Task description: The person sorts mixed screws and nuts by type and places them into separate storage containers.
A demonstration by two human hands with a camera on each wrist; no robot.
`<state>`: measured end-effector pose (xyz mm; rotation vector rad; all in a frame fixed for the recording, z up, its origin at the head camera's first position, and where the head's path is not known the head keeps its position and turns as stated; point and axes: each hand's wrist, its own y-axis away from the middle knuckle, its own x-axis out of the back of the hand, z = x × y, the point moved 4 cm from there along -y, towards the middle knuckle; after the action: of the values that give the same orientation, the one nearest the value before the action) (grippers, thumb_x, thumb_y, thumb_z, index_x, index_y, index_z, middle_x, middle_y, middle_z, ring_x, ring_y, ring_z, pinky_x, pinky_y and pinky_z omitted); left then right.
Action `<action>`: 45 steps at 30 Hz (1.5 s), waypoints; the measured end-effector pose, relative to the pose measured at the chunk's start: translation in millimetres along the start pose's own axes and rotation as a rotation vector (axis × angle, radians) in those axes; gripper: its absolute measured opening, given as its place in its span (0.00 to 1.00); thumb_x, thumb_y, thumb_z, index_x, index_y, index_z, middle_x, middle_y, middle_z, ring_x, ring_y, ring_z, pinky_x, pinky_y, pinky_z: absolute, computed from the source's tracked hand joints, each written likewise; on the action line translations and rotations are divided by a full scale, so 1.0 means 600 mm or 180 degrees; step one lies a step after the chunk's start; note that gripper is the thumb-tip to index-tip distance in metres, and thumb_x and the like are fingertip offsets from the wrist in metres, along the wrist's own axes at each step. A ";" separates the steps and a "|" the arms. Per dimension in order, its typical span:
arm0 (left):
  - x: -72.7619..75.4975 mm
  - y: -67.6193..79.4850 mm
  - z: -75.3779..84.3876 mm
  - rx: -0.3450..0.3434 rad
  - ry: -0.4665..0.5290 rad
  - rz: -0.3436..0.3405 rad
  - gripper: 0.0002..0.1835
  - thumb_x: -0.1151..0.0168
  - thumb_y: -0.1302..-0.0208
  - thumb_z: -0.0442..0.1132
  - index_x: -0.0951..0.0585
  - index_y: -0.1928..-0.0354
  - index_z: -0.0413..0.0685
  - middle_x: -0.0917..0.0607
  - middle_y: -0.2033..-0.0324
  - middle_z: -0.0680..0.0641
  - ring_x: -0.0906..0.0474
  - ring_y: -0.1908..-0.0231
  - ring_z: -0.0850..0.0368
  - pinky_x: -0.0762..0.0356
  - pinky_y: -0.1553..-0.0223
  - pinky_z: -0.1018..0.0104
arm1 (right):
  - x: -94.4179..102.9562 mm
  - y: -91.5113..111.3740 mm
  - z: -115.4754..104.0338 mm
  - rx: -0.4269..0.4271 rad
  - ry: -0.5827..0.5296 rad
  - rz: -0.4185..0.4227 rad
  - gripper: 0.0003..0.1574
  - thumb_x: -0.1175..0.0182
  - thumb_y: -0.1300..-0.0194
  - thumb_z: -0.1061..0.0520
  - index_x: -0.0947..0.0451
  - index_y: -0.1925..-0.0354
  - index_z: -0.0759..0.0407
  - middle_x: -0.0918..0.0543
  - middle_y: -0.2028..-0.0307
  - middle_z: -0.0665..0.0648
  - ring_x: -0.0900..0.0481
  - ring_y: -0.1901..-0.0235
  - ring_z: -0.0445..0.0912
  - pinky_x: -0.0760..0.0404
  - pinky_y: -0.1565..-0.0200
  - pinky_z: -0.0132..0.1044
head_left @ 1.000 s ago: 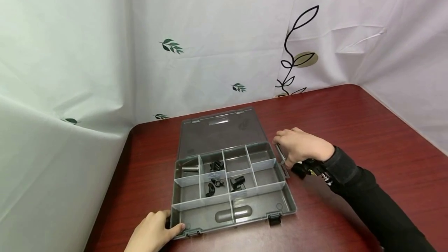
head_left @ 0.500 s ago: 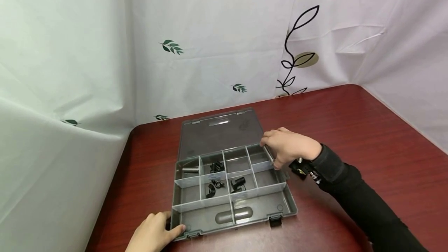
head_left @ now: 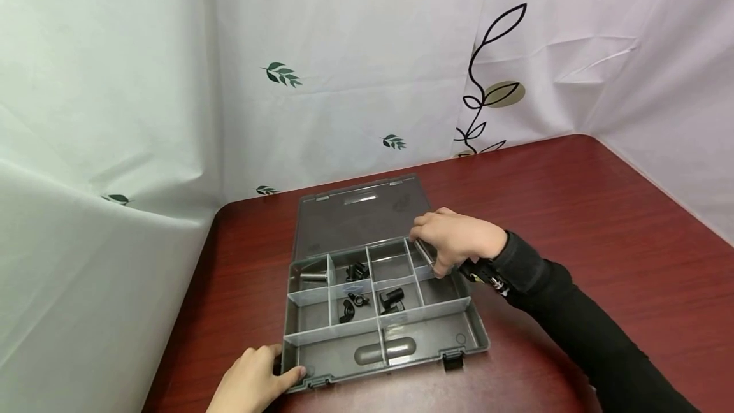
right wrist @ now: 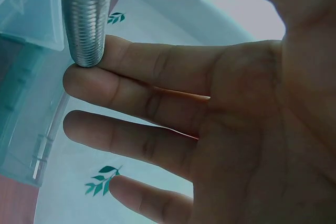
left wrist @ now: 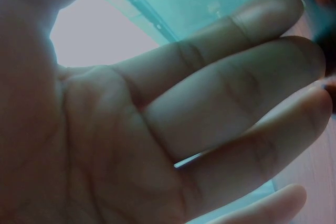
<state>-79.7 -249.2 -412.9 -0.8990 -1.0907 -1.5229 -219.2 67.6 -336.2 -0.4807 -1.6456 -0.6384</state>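
Note:
A grey see-through compartment box (head_left: 332,355) lies with its lid (head_left: 355,225) folded back behind it. At its front left corner my left hand (head_left: 245,380) grips the box, thumb over the rim and fingers along the outer side. My right hand (head_left: 461,239) is over the back right compartment, pinching a silver bolt (head_left: 424,252) between thumb and fingertips. The bolt's threaded shaft (right wrist: 86,24) shows plainly in the right wrist view. Another silver metal piece (head_left: 313,276) lies in the back left compartment. Beside it are black clip-like parts (head_left: 357,271).
Small black pieces (head_left: 347,311) and a black cylindrical part (head_left: 392,298) lie in two middle-row compartments. A black latch (head_left: 453,361) juts from the front edge. The red-brown table (head_left: 573,222) meets a white curtain (head_left: 344,69) behind and at both sides.
My right hand has moved left with the bolt, from beside the box to over its back right compartment. The left hand has stayed at the front left corner.

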 end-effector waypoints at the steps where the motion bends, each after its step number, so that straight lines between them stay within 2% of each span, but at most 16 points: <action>1: 0.000 0.000 0.000 -0.0009 0.0004 0.0008 0.20 0.33 0.53 0.58 0.30 0.80 0.54 0.34 0.89 0.53 0.38 0.83 0.58 0.38 0.79 0.61 | 0.001 -0.002 -0.002 0.0002 0.0003 -0.0008 0.38 0.30 0.64 0.50 0.25 0.50 0.56 0.27 0.58 0.49 0.28 0.54 0.46 0.36 0.47 0.45; 11: 0.001 0.001 0.000 -0.0012 -0.0002 0.0015 0.19 0.33 0.53 0.58 0.28 0.79 0.54 0.33 0.88 0.54 0.37 0.82 0.58 0.37 0.78 0.60 | 0.003 -0.023 -0.026 0.0164 -0.0032 -0.0019 0.39 0.30 0.63 0.50 0.26 0.49 0.56 0.28 0.59 0.48 0.28 0.53 0.48 0.35 0.47 0.45; 18: 0.003 0.000 0.001 -0.0063 -0.0012 0.0076 0.19 0.33 0.53 0.58 0.28 0.80 0.54 0.34 0.89 0.55 0.38 0.83 0.59 0.37 0.78 0.61 | 0.006 -0.036 -0.039 0.0171 0.0040 -0.0111 0.39 0.29 0.61 0.49 0.26 0.48 0.56 0.28 0.59 0.48 0.28 0.53 0.47 0.34 0.52 0.44; 24: 0.002 -0.001 0.002 0.0000 -0.0007 0.0028 0.20 0.33 0.53 0.58 0.28 0.80 0.53 0.33 0.89 0.54 0.38 0.83 0.58 0.38 0.79 0.61 | 0.007 -0.047 -0.047 0.0198 0.0098 -0.0137 0.38 0.29 0.59 0.49 0.26 0.47 0.56 0.28 0.61 0.48 0.28 0.54 0.46 0.34 0.52 0.44; 31: 0.002 0.001 0.001 -0.0017 -0.0004 0.0058 0.20 0.33 0.53 0.58 0.30 0.81 0.54 0.34 0.89 0.54 0.38 0.83 0.59 0.38 0.79 0.61 | 0.008 -0.060 -0.064 0.0244 0.0191 -0.0186 0.40 0.28 0.59 0.47 0.27 0.45 0.54 0.27 0.57 0.49 0.29 0.53 0.45 0.34 0.51 0.43; 37: 0.001 0.000 -0.001 0.0056 0.0002 -0.0020 0.19 0.33 0.53 0.58 0.28 0.80 0.53 0.33 0.89 0.53 0.38 0.83 0.58 0.38 0.79 0.61 | 0.007 -0.072 -0.078 0.0259 0.0258 -0.0239 0.42 0.27 0.58 0.46 0.28 0.43 0.53 0.27 0.55 0.50 0.29 0.50 0.46 0.34 0.50 0.43; 45: 0.001 -0.001 -0.002 0.0055 0.0000 -0.0019 0.20 0.33 0.53 0.58 0.28 0.80 0.53 0.33 0.89 0.53 0.38 0.83 0.58 0.38 0.79 0.61 | 0.007 -0.084 -0.092 0.0372 0.0287 -0.0220 0.42 0.29 0.56 0.47 0.28 0.42 0.53 0.27 0.51 0.51 0.29 0.48 0.47 0.35 0.49 0.44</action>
<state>-80.7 -250.3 -412.9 -0.8844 -1.1058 -1.5163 -210.5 -6.6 -333.5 -0.3073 -1.6091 -0.6023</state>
